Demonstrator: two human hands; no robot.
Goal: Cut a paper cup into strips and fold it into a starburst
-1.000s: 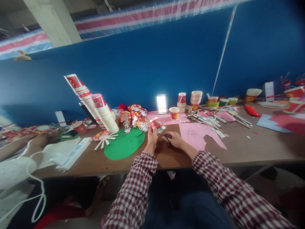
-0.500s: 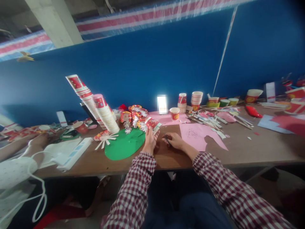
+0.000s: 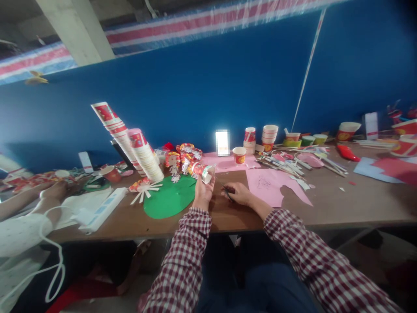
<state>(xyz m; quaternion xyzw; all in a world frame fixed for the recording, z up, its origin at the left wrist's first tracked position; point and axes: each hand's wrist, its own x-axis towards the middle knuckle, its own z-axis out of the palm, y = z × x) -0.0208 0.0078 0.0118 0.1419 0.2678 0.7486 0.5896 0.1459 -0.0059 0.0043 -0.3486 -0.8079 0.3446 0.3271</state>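
My left hand (image 3: 203, 191) grips a red and white paper cup (image 3: 202, 172), tipped on its side with one white end turned toward my right hand. A little to the right, my right hand (image 3: 239, 193) is closed around dark-handled scissors (image 3: 229, 194), their thin tip pointing at the cup without clearly touching it. Left of the cup lies a green paper oval (image 3: 169, 204), with cut-out paper figures (image 3: 185, 158) behind it. A pink paper sheet (image 3: 267, 187) with dark scribbles sits by my right wrist.
Tall leaning stacks of paper cups (image 3: 145, 156) stand at the left. A single paper cup (image 3: 239, 155) is ahead, with pens (image 3: 283, 165) and paper scraps to its right. Beside a white power strip (image 3: 103, 211), another person's hand (image 3: 54, 193) rests at far left. A blue partition (image 3: 195, 87) backs the table.
My left hand has turned the cup, so its white end now faces right and toward me. The scissors' tip now shows more clearly; my right hand has barely shifted.
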